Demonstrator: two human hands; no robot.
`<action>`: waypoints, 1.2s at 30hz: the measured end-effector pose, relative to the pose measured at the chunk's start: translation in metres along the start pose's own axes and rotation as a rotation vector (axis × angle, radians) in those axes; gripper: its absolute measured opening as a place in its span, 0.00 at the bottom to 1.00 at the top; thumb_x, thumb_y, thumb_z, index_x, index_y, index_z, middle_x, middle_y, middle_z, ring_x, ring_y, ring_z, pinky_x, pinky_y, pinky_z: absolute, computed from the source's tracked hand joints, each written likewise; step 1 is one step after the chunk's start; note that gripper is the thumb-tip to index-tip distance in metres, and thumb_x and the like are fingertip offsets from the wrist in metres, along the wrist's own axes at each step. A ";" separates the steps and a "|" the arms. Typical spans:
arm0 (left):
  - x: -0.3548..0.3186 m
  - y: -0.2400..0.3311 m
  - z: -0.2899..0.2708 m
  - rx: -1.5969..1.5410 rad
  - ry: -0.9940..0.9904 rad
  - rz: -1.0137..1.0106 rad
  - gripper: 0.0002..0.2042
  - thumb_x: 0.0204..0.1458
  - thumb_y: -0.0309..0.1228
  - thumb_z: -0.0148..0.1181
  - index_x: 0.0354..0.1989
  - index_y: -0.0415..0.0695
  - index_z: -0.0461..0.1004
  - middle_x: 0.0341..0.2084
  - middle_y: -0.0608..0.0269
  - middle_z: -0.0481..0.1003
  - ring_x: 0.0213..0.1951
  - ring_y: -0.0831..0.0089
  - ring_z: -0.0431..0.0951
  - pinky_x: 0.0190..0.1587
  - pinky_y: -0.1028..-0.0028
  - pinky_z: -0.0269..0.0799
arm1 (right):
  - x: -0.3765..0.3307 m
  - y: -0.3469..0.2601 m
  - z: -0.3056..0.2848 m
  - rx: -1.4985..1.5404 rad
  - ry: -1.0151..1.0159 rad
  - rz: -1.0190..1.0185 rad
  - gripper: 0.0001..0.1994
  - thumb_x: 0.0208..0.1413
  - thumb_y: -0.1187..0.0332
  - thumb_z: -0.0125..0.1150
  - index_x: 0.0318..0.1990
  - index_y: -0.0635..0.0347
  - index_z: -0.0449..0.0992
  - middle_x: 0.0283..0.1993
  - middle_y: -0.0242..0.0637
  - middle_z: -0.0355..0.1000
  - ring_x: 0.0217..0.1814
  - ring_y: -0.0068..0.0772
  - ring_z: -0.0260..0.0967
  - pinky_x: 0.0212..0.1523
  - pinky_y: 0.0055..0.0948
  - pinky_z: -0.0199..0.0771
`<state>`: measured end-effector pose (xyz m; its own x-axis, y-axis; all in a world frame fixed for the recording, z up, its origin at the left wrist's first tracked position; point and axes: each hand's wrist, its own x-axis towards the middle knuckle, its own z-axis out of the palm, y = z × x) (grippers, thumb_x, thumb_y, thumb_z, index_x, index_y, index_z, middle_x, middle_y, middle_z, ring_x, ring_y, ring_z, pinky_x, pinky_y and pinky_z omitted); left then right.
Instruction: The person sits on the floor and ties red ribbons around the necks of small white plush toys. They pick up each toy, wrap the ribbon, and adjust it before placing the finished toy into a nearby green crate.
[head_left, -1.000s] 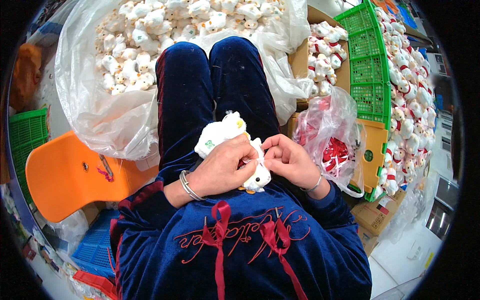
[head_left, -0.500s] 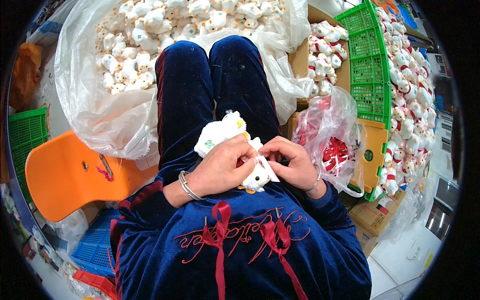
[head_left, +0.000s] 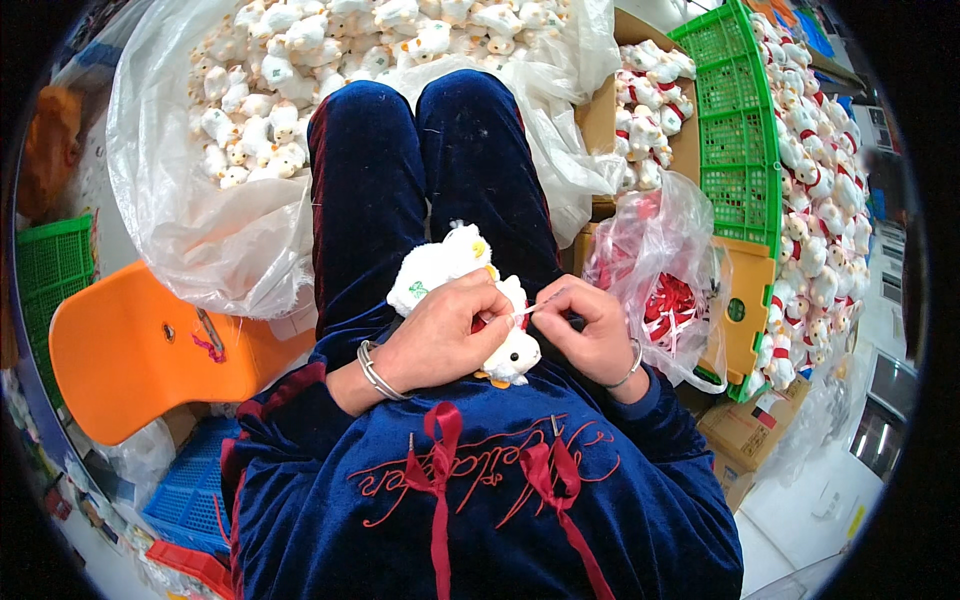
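Note:
A white plush duck (head_left: 516, 355) with black eyes and an orange beak lies across my lap at the belly. My left hand (head_left: 450, 330) is closed on it, fingers curled over its body near a bit of red at the neck. Just behind lies more white plush (head_left: 425, 275) with a small green mark and a yellow patch; it looks like a second toy, though my hand hides where they meet. My right hand (head_left: 585, 325) pinches the end of a thin white strip (head_left: 523, 311), stretched from my left fingertips above the duck's head.
A large plastic sack (head_left: 215, 235) of white plush toys stands beyond my knees. To the right are a bag of red ribbons (head_left: 665, 300), a carton (head_left: 603, 115) of red-scarfed toys and a green crate (head_left: 735, 130). An orange chair (head_left: 125, 350) stands on the left.
My right hand has shifted slightly to the right. The white piece, earlier broad and flat over the duck's head, now shows as a narrow strip between my hands, uncovering the head.

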<state>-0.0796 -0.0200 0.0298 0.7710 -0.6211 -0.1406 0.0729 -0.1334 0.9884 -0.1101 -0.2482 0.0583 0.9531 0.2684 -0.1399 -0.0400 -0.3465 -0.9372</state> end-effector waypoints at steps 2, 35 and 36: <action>0.000 0.000 0.000 0.009 0.002 0.010 0.04 0.58 0.26 0.62 0.34 0.38 0.76 0.30 0.62 0.71 0.31 0.75 0.72 0.33 0.74 0.67 | 0.000 -0.001 0.003 -0.034 -0.043 0.013 0.04 0.55 0.76 0.68 0.37 0.64 0.79 0.39 0.36 0.77 0.38 0.23 0.74 0.37 0.22 0.72; 0.000 0.002 -0.003 -0.031 -0.013 -0.081 0.07 0.59 0.28 0.64 0.31 0.38 0.78 0.28 0.64 0.73 0.28 0.79 0.71 0.30 0.76 0.65 | 0.002 -0.008 0.009 -0.173 -0.037 -0.083 0.05 0.55 0.75 0.70 0.37 0.65 0.81 0.33 0.41 0.76 0.34 0.36 0.77 0.35 0.29 0.75; -0.001 0.001 -0.002 -0.029 -0.008 -0.070 0.06 0.58 0.27 0.65 0.31 0.37 0.78 0.28 0.64 0.73 0.27 0.79 0.71 0.29 0.76 0.65 | 0.002 -0.008 0.009 -0.191 -0.035 -0.102 0.05 0.55 0.75 0.70 0.36 0.65 0.80 0.32 0.41 0.76 0.33 0.37 0.77 0.34 0.29 0.75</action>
<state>-0.0790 -0.0180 0.0315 0.7583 -0.6174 -0.2094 0.1447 -0.1538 0.9775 -0.1102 -0.2369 0.0629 0.9381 0.3409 -0.0615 0.1170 -0.4790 -0.8700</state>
